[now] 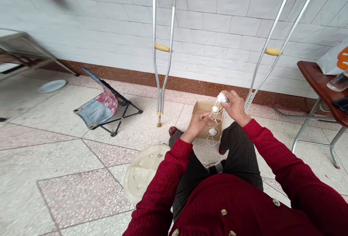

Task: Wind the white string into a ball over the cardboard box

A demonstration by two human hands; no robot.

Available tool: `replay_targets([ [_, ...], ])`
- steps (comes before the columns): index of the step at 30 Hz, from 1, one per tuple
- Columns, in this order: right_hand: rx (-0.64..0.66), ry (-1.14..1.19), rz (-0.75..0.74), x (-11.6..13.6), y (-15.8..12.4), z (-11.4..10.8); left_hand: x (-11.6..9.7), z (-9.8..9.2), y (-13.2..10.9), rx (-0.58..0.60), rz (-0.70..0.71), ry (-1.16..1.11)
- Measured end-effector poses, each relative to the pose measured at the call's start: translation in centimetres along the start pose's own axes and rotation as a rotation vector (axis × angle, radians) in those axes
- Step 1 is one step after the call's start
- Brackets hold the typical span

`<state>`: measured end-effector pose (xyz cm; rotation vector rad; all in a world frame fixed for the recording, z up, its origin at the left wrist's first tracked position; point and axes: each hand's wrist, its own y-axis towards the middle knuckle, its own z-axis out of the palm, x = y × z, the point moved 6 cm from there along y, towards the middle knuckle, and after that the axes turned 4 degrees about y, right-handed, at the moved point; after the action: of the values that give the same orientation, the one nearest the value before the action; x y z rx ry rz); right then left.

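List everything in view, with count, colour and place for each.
aluminium crutches: 2, silver with yellow grips, upright against the tiled wall
white string wads: 3, white, joined by loose string, two in the hands, one lower over the box
cardboard box: 1, brown, on the floor between the feet
folding stool: 1, denim patchwork on black frame, on the floor at left
plate: 1, pale, on the floor by the wall
studded round disc: 1, cream, on the floor beside the left leg
side table: 1, reddish-brown top, at right
plastic bag: 1, white with orange marking, on the side table
plastic bottle: 1, clear, on the side table
left hand: 1, bare, pinching a wad
right hand: 1, bare, gripping a wad
cardigan: 1, dark red, on the torso and arms
trousers: 1 pair, dark, on the legs
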<state>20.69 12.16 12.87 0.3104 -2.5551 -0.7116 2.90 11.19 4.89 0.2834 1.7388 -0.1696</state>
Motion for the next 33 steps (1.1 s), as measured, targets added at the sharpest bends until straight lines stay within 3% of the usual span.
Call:
replay_targets([
  [5,-0.04,0.025,-0.031,1.2,0.5,-0.8,0.5,-0.7,1.0,-0.083,-0.026,-0.054],
  [8,-0.044,0.003,-0.006,0.3,1.0,-0.5,-0.8,0.7,0.2,0.041,-0.05,-0.192],
  [12,0.044,-0.055,0.067,-1.9,0.7,1.4,-4.1,2.3,-2.4,0.293,-0.066,-0.367],
  [15,0.092,-0.015,0.131,-3.0,-0.1,2.9,-5.9,2.3,-3.9,0.384,-0.066,-0.411],
  [17,0.077,0.079,0.167,-3.2,-0.3,3.6,-6.0,2.6,-4.6,0.425,-0.078,-0.401],
  [22,0.015,0.635,0.428,-3.1,-0.2,4.9,-2.9,4.1,-6.0,0.478,-0.154,-0.38],
  [26,0.076,1.182,0.696,-1.8,-1.3,5.8,0.7,4.7,-6.7,0.497,-0.178,-0.302],
  [29,0.239,1.432,0.838,-0.5,-2.7,6.1,3.5,3.7,-5.9,0.427,-0.173,-0.03],
  [33,0.389,1.411,0.911,0.2,-5.2,5.2,4.4,0.4,-3.5,0.216,-0.032,0.54],
])
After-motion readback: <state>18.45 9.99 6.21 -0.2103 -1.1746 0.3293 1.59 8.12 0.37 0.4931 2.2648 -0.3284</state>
